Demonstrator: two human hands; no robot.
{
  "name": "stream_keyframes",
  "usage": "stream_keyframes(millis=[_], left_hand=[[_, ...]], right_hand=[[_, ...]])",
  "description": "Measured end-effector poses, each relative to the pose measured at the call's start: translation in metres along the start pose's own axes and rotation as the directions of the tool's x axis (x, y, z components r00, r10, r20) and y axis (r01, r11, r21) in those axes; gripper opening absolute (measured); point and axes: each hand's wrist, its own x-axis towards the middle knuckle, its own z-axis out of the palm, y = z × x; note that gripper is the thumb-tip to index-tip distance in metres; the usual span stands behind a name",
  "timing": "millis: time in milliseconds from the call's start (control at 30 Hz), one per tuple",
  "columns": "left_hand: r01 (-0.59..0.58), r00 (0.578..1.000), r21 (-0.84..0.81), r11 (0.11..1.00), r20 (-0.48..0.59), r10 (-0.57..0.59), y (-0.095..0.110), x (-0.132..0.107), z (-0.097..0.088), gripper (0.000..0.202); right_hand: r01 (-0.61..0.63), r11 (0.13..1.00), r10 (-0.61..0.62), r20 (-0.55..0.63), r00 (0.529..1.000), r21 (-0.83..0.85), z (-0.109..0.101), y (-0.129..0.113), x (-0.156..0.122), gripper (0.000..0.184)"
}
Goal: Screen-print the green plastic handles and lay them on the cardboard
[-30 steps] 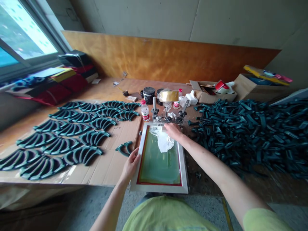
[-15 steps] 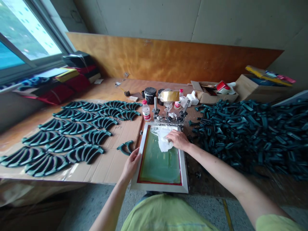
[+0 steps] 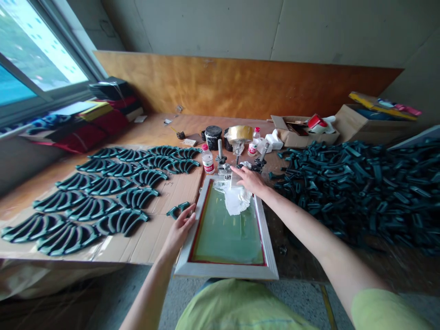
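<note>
A silver-framed printing screen (image 3: 184, 256) with green mesh lies in front of me. White paste (image 3: 237, 201) is smeared over its far part. My right hand (image 3: 252, 180) is above the far end, its fingers pressed on a small pale scraper (image 3: 235, 178), partly hidden. My left hand (image 3: 182, 226) is beside the screen's left edge with fingers stretched out, close to a dark green curved piece (image 3: 173, 211) on the cardboard. It covers part of that piece; whether it touches the piece or frame is unclear. Metal hinge clamps (image 3: 224, 161) stand behind the screen.
Rows of dark green curved pieces (image 3: 92, 208) lie on cardboard (image 3: 137, 243) at left. A large heap of green pieces (image 3: 343, 192) fills the right. Behind are a red-capped bottle (image 3: 207, 160), a black tub (image 3: 213, 136), a tape roll (image 3: 239, 133) and an open carton (image 3: 302, 137).
The screen's near end has risen towards me. My right hand has moved slightly farther away, towards the clamps. My left hand has shifted left, off the frame's edge towards the single green piece.
</note>
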Motion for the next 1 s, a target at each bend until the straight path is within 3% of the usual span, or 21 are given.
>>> stream_keyframes(millis=[67,167,267,333,433,500,533,600,633,700,733,800,867,900,967,1000], left_hand=[[-0.043,0.999,0.014,0.999,0.01,0.043,0.022,0.0,-0.003,0.07],[-0.203,0.979,-0.051,0.978,-0.02,0.202,0.056,0.009,0.003,0.062],[-0.387,0.922,-0.186,0.903,-0.055,0.384,0.094,0.023,0.02,0.056],[-0.407,0.912,-0.23,0.884,-0.044,0.409,0.117,0.032,0.031,0.052],[-0.416,0.909,-0.274,0.867,-0.094,0.406,0.13,0.039,0.041,0.053],[-0.425,0.905,-0.302,0.853,-0.17,0.391,0.115,0.037,0.047,0.051],[-0.388,0.921,-0.302,0.871,-0.171,0.351,0.1,0.033,0.05,0.052],[-0.182,0.983,-0.255,0.95,-0.051,0.175,0.06,0.02,0.062,0.055],[-0.017,0.997,-0.19,0.982,0.073,0.032,0.038,0.011,0.069,0.058],[0.229,0.954,-0.132,0.964,0.227,-0.195,-0.004,-0.006,0.083,0.06],[0.289,0.937,-0.152,0.945,0.25,-0.246,-0.021,-0.012,0.087,0.057],[0.316,0.941,-0.236,0.919,0.203,-0.271,-0.047,-0.017,0.083,0.048],[0.284,0.959,-0.265,0.922,0.078,-0.273,-0.062,-0.008,0.06,0.04],[0.269,0.961,-0.241,0.933,-0.003,-0.278,-0.068,0.001,0.041,0.038],[0.265,0.935,-0.148,0.953,-0.204,-0.292,-0.077,0.022,-0.005,0.039],[0.282,0.909,-0.061,0.957,-0.302,-0.287,-0.081,0.034,-0.028,0.04]], right_hand=[[-0.092,0.995,0.087,-0.109,0.99,-0.042,-0.01,0.014,0.002,0.069],[-0.28,0.96,0.273,-0.296,0.915,0.017,-0.018,0.045,-0.019,0.051],[-0.465,0.878,0.479,-0.252,0.841,0.116,-0.002,0.064,-0.054,0.028],[-0.451,0.882,0.468,-0.148,0.871,0.137,0.021,0.06,-0.076,0.023],[-0.222,0.968,0.226,-0.029,0.974,0.114,0.054,0.037,-0.099,0.037],[-0.125,0.991,0.123,0.027,0.992,0.053,0.063,0.017,-0.104,0.043],[-0.116,0.993,0.115,0.046,0.992,0.021,0.063,0.007,-0.105,0.038],[-0.131,0.991,0.131,0.037,0.991,-0.011,0.059,-0.016,-0.108,0.021],[-0.126,0.992,0.126,0.013,0.992,-0.012,0.057,-0.03,-0.11,0.016],[-0.023,1.0,0.023,-0.038,0.999,-0.002,0.056,-0.06,-0.118,0.015],[0.073,0.997,-0.073,-0.05,0.996,0.006,0.058,-0.073,-0.122,0.018],[0.276,0.96,-0.275,-0.039,0.961,0.041,0.063,-0.086,-0.128,0.023],[0.316,0.945,-0.314,-0.033,0.949,0.082,0.065,-0.071,-0.13,0.024],[0.235,0.968,-0.232,-0.042,0.972,0.084,0.064,-0.052,-0.129,0.022],[-0.101,0.994,0.103,-0.077,0.992,0.038,0.056,0.004,-0.126,0.024],[-0.282,0.959,0.28,-0.099,0.955,-0.014,0.051,0.035,-0.124,0.027]])
